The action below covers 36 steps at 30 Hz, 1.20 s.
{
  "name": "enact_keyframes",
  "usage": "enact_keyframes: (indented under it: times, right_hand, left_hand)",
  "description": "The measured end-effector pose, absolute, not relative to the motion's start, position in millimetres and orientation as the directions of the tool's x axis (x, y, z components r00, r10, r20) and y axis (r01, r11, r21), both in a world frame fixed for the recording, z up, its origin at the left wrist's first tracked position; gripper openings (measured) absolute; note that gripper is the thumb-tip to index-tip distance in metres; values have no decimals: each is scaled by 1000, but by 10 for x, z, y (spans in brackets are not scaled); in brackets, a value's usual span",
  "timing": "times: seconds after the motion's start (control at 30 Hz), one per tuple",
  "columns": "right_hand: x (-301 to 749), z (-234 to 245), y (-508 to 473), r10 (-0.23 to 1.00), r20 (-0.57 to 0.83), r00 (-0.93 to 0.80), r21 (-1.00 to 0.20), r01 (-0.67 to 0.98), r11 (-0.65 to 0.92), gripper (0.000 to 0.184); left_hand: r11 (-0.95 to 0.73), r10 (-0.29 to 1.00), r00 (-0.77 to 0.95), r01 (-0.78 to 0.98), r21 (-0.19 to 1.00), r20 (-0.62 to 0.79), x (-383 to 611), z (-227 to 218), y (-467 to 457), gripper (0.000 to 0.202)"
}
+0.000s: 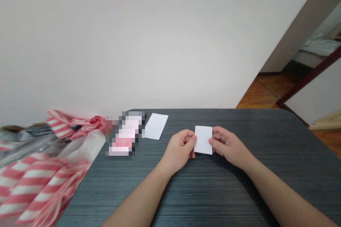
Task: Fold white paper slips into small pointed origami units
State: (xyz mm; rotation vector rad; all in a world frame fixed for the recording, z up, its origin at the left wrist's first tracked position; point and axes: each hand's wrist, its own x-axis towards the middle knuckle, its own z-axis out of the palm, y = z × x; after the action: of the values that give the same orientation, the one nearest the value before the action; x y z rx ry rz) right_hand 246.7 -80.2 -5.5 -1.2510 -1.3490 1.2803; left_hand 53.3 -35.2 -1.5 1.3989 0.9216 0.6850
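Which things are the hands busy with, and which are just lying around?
In hand: small white paper, pinched at its edges by the left hand and the right hand.

Lying about: second white paper, flat on the table; blurred pink and white thing beside it; red and white striped bags at the table's left edge.

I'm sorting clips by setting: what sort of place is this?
Likely a home room: dark wood-grain table against a plain white wall, red-and-white striped plastic bags at its left, wooden floor beyond. The left hand and right hand hold a white card.
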Motion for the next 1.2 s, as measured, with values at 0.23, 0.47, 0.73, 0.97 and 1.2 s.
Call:
enact_keyframes:
  times: [0.23, 0.47, 0.73, 0.97, 1.2]
  right_hand:
    - [2468, -66, -813, 995, -32, -96, -995, 96, -22, 14]
    - [2484, -38, -826, 995, -89, -50, -993, 84, -85, 23]
    - [2507, -6, -839, 997, -53, -50, -988, 144, -45, 25]
    - [2493, -43, -834, 998, -17, -53, -984, 180, -7, 29]
    - [2485, -84, -826, 999, -10, -31, -933, 359, 1, 24]
  left_hand:
    - [81, 857, 507, 48, 996, -94, 533, -70, -337, 21]
    - [90, 845, 529, 1, 996, -77, 508, 3, -353, 27]
    - [96, 847, 525, 4, 995, -84, 529, 8, -354, 19]
    - [80, 850, 523, 3, 997, -69, 534, -30, -347, 15]
    - [99, 846, 529, -28, 995, -69, 536, 4, -357, 24]
